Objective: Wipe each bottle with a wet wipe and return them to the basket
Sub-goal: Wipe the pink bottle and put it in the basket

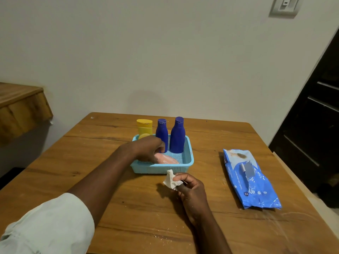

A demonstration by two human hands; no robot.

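Wood fills most of the view: a brown wooden table (128, 208) with dark lines in its grain and small white specks near the front edge. It stands against a plain pale wall (165, 52), which has a light switch (284, 5) high up on the right. A wooden shelf (20, 107) sticks out on the left, and a dark cabinet (315, 125) with long handles stands on the right. A light blue basket (189, 158) sits in the middle of the table. Two dark blue bottles (177, 136) and a yellow bottle (144, 126) stand upright in its back part (the yellow one is on the left). The left hand (148, 149) reaches into the basket, and its fingers are curled around a pink bottle (167, 159) that lies flat on the basket floor. The right hand (190, 187) is just in front of the basket, pinching a crumpled white wet wipe (171, 180) with its fingertips. A blue pack of wet wipes (251, 180) lies flat on the table, off to the right.
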